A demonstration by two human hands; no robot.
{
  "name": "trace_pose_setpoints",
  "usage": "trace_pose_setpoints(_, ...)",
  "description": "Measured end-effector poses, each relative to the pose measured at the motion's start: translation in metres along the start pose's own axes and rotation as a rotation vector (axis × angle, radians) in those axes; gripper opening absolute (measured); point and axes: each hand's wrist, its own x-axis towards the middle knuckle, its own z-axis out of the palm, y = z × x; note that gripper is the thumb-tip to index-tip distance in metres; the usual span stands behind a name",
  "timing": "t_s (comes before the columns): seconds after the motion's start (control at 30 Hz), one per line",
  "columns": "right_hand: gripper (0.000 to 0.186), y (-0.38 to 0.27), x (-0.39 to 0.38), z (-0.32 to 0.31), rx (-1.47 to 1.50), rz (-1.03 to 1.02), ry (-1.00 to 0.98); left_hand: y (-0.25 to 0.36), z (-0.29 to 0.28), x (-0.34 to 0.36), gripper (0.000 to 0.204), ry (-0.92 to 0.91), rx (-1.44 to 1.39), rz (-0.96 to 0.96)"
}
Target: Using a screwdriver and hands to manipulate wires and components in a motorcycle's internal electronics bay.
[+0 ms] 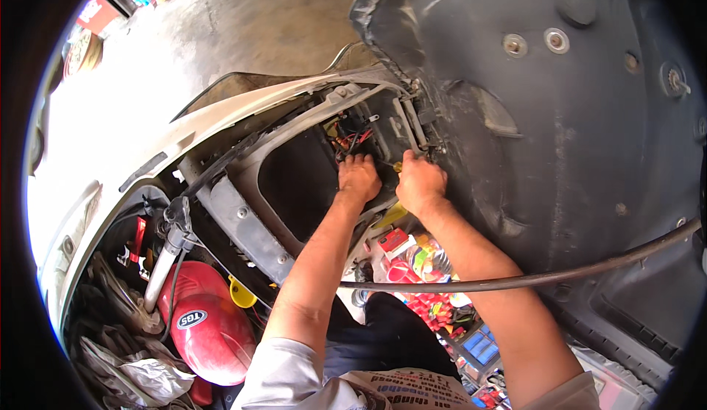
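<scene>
My left hand (pixel 360 178) reaches into the rear of a vehicle's open dark compartment (pixel 294 181). Its fingers are bent together against a cluster of red and dark wires (pixel 352 139), and their tips are hidden. Close to its right, at the compartment's edge, my right hand (pixel 421 183) is closed in a grip around a slim tool with a yellow end (pixel 398 167). Most of that tool is covered by the fingers, so its kind is unclear. A small metal terminal (pixel 373 118) shows just beyond the wires.
The raised black seat underside (pixel 545 130), with bolts, fills the right. A curved dark rod (pixel 589 268) crosses over my right forearm. At lower left lie a red glossy rounded object (pixel 213 336), a metal tube (pixel 160 274) and plastic bags (pixel 132 369). Colourful packages (pixel 427 303) sit below.
</scene>
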Motion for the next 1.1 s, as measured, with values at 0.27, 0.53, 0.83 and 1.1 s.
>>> trace_pose_setpoints(0.27, 0.029, 0.003, 0.0, -0.003, 0.028, 0.022, -0.005, -0.004, -0.016, -0.001, 0.044, -0.122, 0.187, 0.091)
trace_pose_setpoints(0.53, 0.034, 0.007, 0.014, 0.002, 0.303, 0.194, -0.043, 0.0, -0.004, 0.013, 0.043, -0.188, 0.493, 0.049)
trace_pose_setpoints(0.83, 0.025, 0.0, 0.015, -0.016, 0.242, 0.211, -0.242, 0.001, -0.003, 0.014, 0.043, -0.178, 0.543, 0.072)
trace_pose_setpoints(1.1, 0.021, -0.003, 0.01, -0.018, 0.17, 0.156, -0.201, -0.015, 0.015, 0.014, 0.038, -0.056, 0.49, 0.117)
